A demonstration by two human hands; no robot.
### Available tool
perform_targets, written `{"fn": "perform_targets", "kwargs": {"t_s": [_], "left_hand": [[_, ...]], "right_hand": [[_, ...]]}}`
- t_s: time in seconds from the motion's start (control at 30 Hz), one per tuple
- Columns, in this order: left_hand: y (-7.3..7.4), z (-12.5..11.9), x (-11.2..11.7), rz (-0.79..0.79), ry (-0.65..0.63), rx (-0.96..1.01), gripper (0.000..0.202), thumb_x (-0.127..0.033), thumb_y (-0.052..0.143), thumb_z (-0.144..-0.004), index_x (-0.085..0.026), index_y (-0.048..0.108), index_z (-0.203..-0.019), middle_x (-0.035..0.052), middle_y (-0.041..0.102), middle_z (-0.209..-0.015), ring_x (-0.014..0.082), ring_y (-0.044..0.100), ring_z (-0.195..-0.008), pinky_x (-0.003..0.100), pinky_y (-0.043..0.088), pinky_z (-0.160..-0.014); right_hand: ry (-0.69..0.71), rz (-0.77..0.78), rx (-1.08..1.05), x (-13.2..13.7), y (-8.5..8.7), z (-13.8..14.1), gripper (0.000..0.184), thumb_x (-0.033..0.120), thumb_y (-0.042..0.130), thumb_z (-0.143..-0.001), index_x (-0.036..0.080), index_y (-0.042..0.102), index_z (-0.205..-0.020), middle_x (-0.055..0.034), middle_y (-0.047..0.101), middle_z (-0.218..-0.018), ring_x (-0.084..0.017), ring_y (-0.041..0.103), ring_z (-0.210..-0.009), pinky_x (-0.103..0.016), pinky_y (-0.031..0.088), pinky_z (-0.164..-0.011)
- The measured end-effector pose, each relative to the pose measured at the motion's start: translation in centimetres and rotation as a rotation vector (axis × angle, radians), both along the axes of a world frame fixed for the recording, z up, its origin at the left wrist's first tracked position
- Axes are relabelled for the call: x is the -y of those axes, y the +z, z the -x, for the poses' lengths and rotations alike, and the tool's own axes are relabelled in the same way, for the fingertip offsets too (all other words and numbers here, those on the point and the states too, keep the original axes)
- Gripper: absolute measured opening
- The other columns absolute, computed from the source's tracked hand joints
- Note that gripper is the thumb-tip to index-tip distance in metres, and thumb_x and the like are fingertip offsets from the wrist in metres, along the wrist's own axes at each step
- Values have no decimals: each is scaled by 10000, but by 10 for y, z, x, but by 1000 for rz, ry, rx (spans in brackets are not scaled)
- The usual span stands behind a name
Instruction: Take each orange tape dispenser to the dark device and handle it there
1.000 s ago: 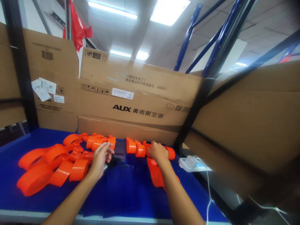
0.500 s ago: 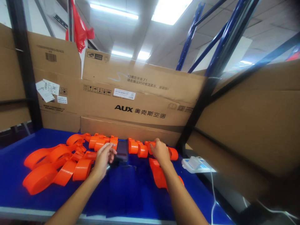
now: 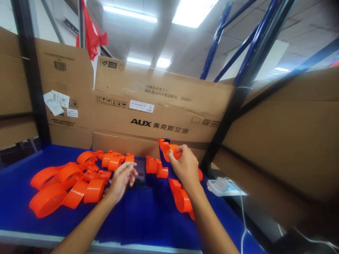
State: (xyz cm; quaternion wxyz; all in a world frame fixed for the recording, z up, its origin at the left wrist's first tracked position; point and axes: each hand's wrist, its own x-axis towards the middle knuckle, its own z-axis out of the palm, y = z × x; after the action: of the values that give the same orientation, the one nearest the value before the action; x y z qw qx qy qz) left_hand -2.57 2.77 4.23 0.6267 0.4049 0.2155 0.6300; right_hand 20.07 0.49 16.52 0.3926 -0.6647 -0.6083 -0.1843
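Note:
My right hand (image 3: 184,165) pinches an orange ring-shaped plastic part (image 3: 167,150) by its right side, raised above the blue tabletop in front of the cardboard. Something dark blue shows just behind that part; I cannot make out what it is. My left hand (image 3: 124,180) hovers with loosely bent, parted fingers and nothing visible in it, beside a dark flat rectangular object (image 3: 140,170). Several similar orange parts (image 3: 49,199) lie to its left. Between the hands stand smaller orange parts (image 3: 151,165), and another orange part (image 3: 181,197) rests beneath my right forearm, partly hidden.
Dark blue sheets (image 3: 137,218) lie on the blue tabletop (image 3: 16,211) between my forearms. A white power strip (image 3: 225,187) with a plug and cable sits at the right edge. Cardboard panels (image 3: 159,116) and dark rack posts (image 3: 222,130) bound the back and sides.
My right hand has picked up an orange ring-shaped plastic part from the back row and raised it. My left hand has shifted slightly right and down.

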Motion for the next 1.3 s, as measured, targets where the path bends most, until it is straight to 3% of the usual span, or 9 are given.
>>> {"fn": "perform_targets", "kwargs": {"t_s": [0.2,0.37,0.53,0.6,0.7,0.83,1.0,1.17,1.3], "left_hand": [[6,-5,2,-8,-15,63,468,-333,749,-757,-158,635,-1176,121,691,-1098,182,660,-808,283,532,-654],[4,-6,1,91,-73,148,420,-476,678,-808,-174,660,-1099,82,714,-958,191,679,-815,284,534,-693],[1,-5,0,131,-16,175,284,-378,758,-733,-189,649,-915,32,714,-848,209,691,-809,282,533,-700],[2,-6,2,135,-13,179,284,-342,774,-710,-186,648,-911,28,714,-849,209,692,-813,281,534,-716],[4,-8,6,128,-23,148,360,-310,792,-690,-188,653,-999,32,717,-921,196,688,-831,266,530,-721],[4,-11,13,66,-93,52,506,-315,792,-702,-227,612,-1166,21,691,-897,166,670,-749,235,508,-615],[1,-12,15,15,-121,-102,553,-393,772,-727,-233,585,-1222,-7,630,-721,145,613,-585,225,451,-518],[4,-14,12,-31,57,-137,398,-416,770,-733,-201,680,-1056,56,710,-873,222,668,-831,289,506,-729],[6,-14,10,-148,81,-190,328,-375,755,-753,-194,704,-1022,81,724,-1003,249,657,-958,327,489,-861]], "right_hand": [[327,-79,-76,33,-8,48,247,427,576,-837,225,461,-752,9,547,-696,-166,519,-650,-259,352,-599],[600,90,1,53,-25,76,230,341,609,-827,218,440,-732,-2,547,-742,-159,501,-670,-251,356,-601],[887,252,-66,53,-29,74,195,322,570,-888,206,489,-754,33,518,-673,-119,466,-586,-223,330,-543],[880,209,-215,41,-35,67,230,347,521,-924,202,499,-746,45,487,-629,-110,447,-555,-215,330,-526],[756,78,-473,13,-50,55,264,388,477,-939,193,544,-772,22,538,-662,-126,498,-603,-221,394,-564],[797,161,-576,-14,-77,46,284,437,532,-881,185,651,-939,-38,658,-776,-187,608,-717,-276,493,-633],[793,107,-663,-17,-100,49,280,411,513,-864,193,690,-856,-51,668,-738,-207,623,-717,-311,521,-651],[830,123,-644,-10,-109,57,274,388,542,-825,174,711,-800,2,567,-582,-147,510,-545,-240,438,-507],[824,116,-612,-6,-110,58,244,329,527,-811,165,702,-760,20,532,-561,-119,451,-512,-213,394,-485]]}}
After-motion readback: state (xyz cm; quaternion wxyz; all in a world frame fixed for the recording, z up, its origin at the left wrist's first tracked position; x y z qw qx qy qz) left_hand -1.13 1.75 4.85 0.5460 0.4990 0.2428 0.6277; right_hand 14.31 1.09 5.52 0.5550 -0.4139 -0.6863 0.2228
